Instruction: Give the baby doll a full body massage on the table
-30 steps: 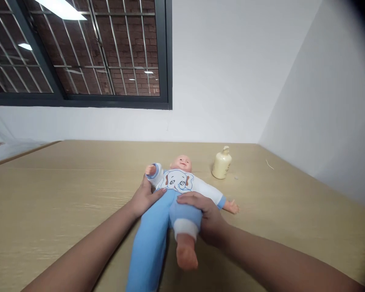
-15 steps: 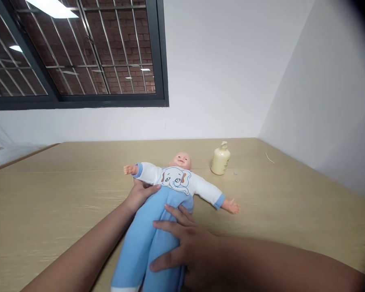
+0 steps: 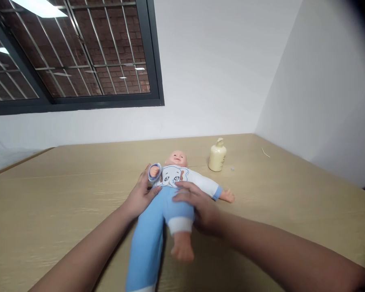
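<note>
A baby doll (image 3: 149, 235) in a white top and blue trousers lies on its back, head away from me. An elephant face (image 3: 170, 175) is on its chest. My left hand (image 3: 140, 198) grips the doll's side at the waist, thumb on the front, with the doll's forearm raised beside the fingers. My right hand (image 3: 204, 207) is closed around the doll's other leg, which is lifted and bent so its bare foot (image 3: 183, 248) points toward me. The thigh hides some of that hand's fingers. The first leg stays stretched along the table.
A cream pump bottle (image 3: 217, 157) stands on the wooden table (image 3: 63, 194) beyond the doll's right-hand arm. A small pale bit and a thin pale strip (image 3: 265, 153) lie farther right. White walls and a barred window (image 3: 91, 52) rise behind.
My right hand has moved up the doll, and the leg under it has gone from straight to bent and raised. The doll's arm by my left hand has swung upward.
</note>
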`<state>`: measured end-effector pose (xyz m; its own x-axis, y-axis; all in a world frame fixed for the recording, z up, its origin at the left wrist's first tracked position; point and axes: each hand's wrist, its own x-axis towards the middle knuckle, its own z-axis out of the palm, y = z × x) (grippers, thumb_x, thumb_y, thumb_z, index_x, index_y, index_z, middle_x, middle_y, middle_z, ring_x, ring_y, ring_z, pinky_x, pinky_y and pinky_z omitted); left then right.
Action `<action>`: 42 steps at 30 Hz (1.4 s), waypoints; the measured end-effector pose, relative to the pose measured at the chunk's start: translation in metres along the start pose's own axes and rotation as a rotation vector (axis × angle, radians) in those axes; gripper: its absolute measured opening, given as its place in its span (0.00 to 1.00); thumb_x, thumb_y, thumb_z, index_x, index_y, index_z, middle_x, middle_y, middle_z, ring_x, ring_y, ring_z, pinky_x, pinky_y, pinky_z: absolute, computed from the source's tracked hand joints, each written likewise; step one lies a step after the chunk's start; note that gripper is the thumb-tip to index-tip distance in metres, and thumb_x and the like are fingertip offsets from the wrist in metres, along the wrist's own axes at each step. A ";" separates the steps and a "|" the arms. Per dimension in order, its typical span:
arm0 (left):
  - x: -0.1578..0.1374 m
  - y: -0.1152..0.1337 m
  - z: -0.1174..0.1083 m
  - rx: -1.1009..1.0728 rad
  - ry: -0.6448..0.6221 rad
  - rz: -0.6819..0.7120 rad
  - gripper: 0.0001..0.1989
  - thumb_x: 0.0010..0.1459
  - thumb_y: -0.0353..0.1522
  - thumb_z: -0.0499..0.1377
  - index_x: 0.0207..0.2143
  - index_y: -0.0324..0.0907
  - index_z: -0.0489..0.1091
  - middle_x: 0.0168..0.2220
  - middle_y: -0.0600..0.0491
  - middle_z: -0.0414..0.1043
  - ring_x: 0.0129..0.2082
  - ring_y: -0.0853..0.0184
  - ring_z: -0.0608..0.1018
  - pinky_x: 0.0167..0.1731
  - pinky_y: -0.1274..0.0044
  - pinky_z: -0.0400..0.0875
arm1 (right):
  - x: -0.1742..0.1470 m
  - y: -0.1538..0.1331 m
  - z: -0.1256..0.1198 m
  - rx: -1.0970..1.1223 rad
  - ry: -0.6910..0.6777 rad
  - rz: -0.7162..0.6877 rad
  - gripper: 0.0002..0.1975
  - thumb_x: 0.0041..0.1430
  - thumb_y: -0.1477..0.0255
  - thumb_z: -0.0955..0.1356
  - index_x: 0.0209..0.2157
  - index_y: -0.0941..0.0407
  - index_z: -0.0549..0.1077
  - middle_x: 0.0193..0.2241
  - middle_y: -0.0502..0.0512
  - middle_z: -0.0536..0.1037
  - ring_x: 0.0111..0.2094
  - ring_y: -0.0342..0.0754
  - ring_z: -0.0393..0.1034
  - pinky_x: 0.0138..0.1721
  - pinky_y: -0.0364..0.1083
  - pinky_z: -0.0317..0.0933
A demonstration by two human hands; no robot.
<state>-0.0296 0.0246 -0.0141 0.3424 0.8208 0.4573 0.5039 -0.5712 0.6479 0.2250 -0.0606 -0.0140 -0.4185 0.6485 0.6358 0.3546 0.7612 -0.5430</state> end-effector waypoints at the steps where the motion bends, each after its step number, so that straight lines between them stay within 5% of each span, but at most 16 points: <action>1: 0.001 0.001 0.000 0.069 -0.032 0.040 0.35 0.64 0.42 0.56 0.68 0.41 0.49 0.70 0.40 0.48 0.69 0.51 0.56 0.65 0.56 0.54 | 0.003 0.006 0.000 0.009 0.054 0.024 0.21 0.57 0.77 0.69 0.52 0.49 0.72 0.62 0.59 0.65 0.60 0.54 0.65 0.61 0.55 0.60; 9: 0.007 0.002 -0.001 0.208 -0.193 0.090 0.32 0.67 0.42 0.53 0.70 0.45 0.50 0.71 0.47 0.47 0.71 0.55 0.50 0.68 0.59 0.46 | 0.023 0.027 0.008 0.096 0.170 0.071 0.23 0.49 0.66 0.77 0.48 0.52 0.75 0.47 0.56 0.78 0.48 0.54 0.73 0.54 0.55 0.66; 12: 0.006 0.002 0.002 0.098 -0.155 0.075 0.32 0.65 0.41 0.56 0.68 0.46 0.53 0.71 0.47 0.48 0.71 0.53 0.50 0.68 0.58 0.46 | 0.020 0.026 0.007 0.089 0.171 0.033 0.21 0.53 0.69 0.74 0.50 0.51 0.73 0.48 0.56 0.78 0.49 0.53 0.73 0.54 0.55 0.65; 15: 0.002 0.005 0.005 -0.182 -0.046 -0.086 0.37 0.60 0.42 0.62 0.67 0.46 0.54 0.68 0.44 0.55 0.66 0.50 0.62 0.64 0.58 0.57 | 0.011 0.018 0.002 0.071 0.144 -0.041 0.22 0.56 0.71 0.72 0.53 0.51 0.71 0.49 0.58 0.76 0.51 0.53 0.71 0.55 0.54 0.65; 20: -0.002 0.007 0.007 -0.586 0.088 -0.401 0.48 0.45 0.41 0.73 0.63 0.42 0.52 0.54 0.39 0.73 0.51 0.49 0.78 0.51 0.57 0.72 | -0.003 -0.010 -0.001 0.008 -0.030 -0.202 0.25 0.55 0.76 0.69 0.56 0.52 0.68 0.57 0.62 0.68 0.60 0.56 0.63 0.60 0.56 0.59; 26: 0.003 0.004 0.001 -0.641 0.075 -0.436 0.43 0.44 0.41 0.74 0.57 0.41 0.55 0.46 0.43 0.77 0.45 0.51 0.81 0.44 0.60 0.76 | -0.014 -0.027 0.013 -0.180 -0.372 -0.333 0.26 0.54 0.68 0.71 0.55 0.45 0.69 0.68 0.57 0.53 0.70 0.69 0.37 0.64 0.71 0.39; 31: 0.003 0.000 0.001 -0.585 0.070 -0.411 0.45 0.46 0.40 0.73 0.59 0.45 0.50 0.47 0.45 0.76 0.46 0.52 0.80 0.42 0.63 0.78 | -0.021 -0.032 0.021 -0.304 -0.498 -0.322 0.22 0.60 0.63 0.69 0.56 0.39 0.68 0.70 0.54 0.46 0.69 0.76 0.27 0.60 0.78 0.38; 38: 0.002 0.002 0.001 -0.502 0.063 -0.439 0.47 0.47 0.43 0.72 0.61 0.43 0.48 0.51 0.40 0.74 0.49 0.51 0.79 0.46 0.61 0.75 | -0.022 -0.036 0.028 -0.416 -0.375 -0.376 0.09 0.64 0.66 0.64 0.45 0.46 0.72 0.65 0.59 0.59 0.69 0.75 0.38 0.59 0.77 0.44; 42: 0.002 0.005 -0.001 -0.339 0.040 -0.456 0.50 0.48 0.43 0.71 0.65 0.44 0.45 0.55 0.39 0.72 0.49 0.51 0.79 0.49 0.58 0.73 | -0.014 -0.026 0.018 -0.309 -0.180 -0.299 0.15 0.59 0.71 0.67 0.49 0.50 0.71 0.63 0.61 0.63 0.67 0.61 0.53 0.63 0.61 0.55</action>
<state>-0.0270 0.0227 -0.0094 0.1164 0.9877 0.1043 0.3086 -0.1358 0.9415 0.2068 -0.0899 -0.0187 -0.6689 0.4107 0.6195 0.4173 0.8972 -0.1443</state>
